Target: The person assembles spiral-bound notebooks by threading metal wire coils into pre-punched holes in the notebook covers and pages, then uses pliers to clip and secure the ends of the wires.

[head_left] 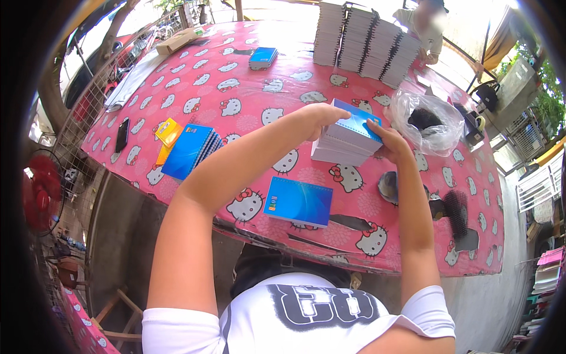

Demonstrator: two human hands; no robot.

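While the left hand [324, 121] and right hand [390, 140] held opposite ends of the blue-topped notebook stack [346, 141] on the desk [242, 124], thumbs on top, even pressure seemed wise, since its stepped lower layers could slide apart.

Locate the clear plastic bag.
In the head view, the clear plastic bag lies toward the right of the pink tablecloth, just right of the right hand.

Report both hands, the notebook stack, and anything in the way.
Left hand, right hand: both on blue-covered notebook stack. Stack edges uneven. Clear plastic bag close beside right hand.
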